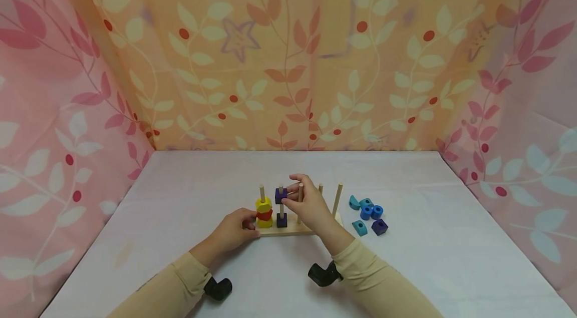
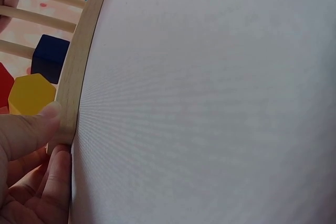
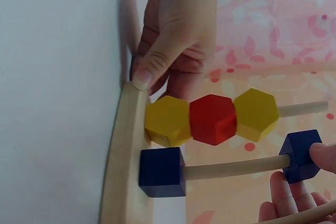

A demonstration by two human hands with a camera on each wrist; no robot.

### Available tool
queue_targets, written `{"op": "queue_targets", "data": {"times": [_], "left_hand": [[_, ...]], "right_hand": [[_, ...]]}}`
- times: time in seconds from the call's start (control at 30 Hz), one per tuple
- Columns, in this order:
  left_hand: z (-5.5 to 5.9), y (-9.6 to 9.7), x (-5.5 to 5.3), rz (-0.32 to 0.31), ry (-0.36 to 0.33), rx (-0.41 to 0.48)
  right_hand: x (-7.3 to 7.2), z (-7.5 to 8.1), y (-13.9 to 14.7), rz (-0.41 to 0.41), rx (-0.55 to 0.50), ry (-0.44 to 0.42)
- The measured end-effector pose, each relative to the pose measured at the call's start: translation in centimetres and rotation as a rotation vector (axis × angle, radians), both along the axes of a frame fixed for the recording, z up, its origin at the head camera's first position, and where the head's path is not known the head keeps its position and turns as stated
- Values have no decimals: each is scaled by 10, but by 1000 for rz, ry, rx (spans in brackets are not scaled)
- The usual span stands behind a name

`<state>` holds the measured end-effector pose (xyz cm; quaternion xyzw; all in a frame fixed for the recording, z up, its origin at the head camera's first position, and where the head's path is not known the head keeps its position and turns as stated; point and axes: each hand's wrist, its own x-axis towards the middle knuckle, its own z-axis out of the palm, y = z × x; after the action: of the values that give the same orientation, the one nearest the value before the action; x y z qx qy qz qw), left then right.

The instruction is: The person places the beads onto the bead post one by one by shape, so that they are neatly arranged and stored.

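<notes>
Pinching the upper navy block [image 3: 298,149] high on the second peg [image 3: 236,168], where a tilt could jam it
The right grip [image 1: 312,208] has it between thumb and fingers, well above the lower navy block [image 3: 161,172] seated on the wooden base [image 3: 122,182]; the head view is small, but the peg's tip seems to show through. An uneven thumb push could bind the hole on the wood. The fingers lie just beside the third peg [image 3: 304,215], so a sideways swing might knock it. The left grip [image 1: 232,230] clasps the base's end; should it loosen, a hard push could rock everything, the yellow-red stack [image 3: 211,119] included
</notes>
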<state>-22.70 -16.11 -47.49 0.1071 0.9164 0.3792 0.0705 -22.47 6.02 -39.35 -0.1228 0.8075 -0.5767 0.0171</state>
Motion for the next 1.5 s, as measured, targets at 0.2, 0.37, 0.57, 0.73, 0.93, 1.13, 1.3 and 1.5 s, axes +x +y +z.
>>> {"op": "queue_targets", "data": {"times": [0.2, 0.37, 0.57, 0.73, 0.93, 1.13, 1.3, 1.5], "left_hand": [[1, 0, 0, -7, 10, 4], [2, 1, 0, -5, 10, 9], [4, 2, 2, 3, -3, 10], [3, 1, 3, -2, 3, 6], [4, 2, 4, -6, 14, 24], [4, 2, 3, 4, 10, 16], [5, 2, 3, 3, 9, 15], [5, 2, 3, 2, 4, 15]], "right_hand": [[1, -11, -1, -16, -41, -38], [1, -20, -2, -28, -40, -45], [1, -30, -2, -34, -67, -57], [1, -41, -2, -29, -50, -55], [3, -51, -1, -30, -20, -63], [6, -50, -2, -37, -19, -72], [6, -51, -3, -38, -13, -76], [3, -54, 0, -25, -5, -84]]}}
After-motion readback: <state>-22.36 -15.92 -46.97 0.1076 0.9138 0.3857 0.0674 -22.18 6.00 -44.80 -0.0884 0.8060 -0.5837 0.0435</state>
